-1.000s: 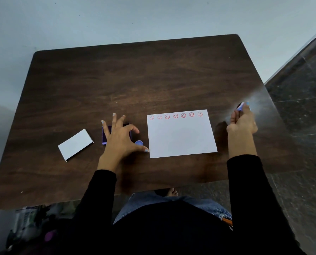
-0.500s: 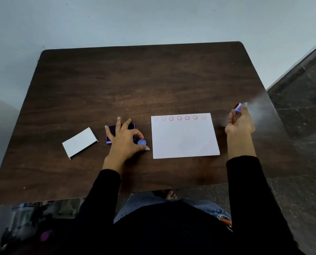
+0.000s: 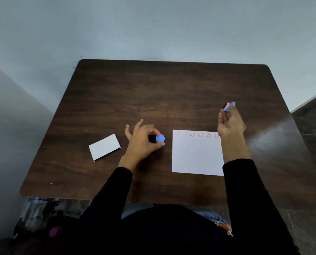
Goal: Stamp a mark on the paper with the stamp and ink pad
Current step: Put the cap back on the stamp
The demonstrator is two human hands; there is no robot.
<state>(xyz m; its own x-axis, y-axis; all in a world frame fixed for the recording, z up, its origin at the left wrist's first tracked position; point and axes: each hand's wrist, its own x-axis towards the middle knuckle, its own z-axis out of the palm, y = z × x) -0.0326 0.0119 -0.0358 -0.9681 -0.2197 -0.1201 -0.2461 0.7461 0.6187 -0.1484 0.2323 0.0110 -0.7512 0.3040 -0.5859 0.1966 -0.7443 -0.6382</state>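
A white paper [image 3: 197,157] lies on the dark wooden table [image 3: 172,92], with a row of several red smiley marks along its far edge. My right hand [image 3: 231,126] is raised beyond the paper's far right corner and pinches a small blue stamp [image 3: 226,107] at the fingertips, its dark red face turned up and left. My left hand [image 3: 141,144] hovers left of the paper, thumb and forefinger closed on a small round blue cap [image 3: 160,138]. The dark ink pad [image 3: 152,138] is mostly hidden under this hand.
A white box lid [image 3: 104,147] lies on the table left of my left hand. The table's near edge runs just above my lap. Bags and clutter sit on the floor at the lower left, and dark floor tiles lie to the right.
My left hand has curled from spread fingers into a pinch on the blue cap beside the ink pad. My right hand has kept the stamp raised. The camera has tilted upward.
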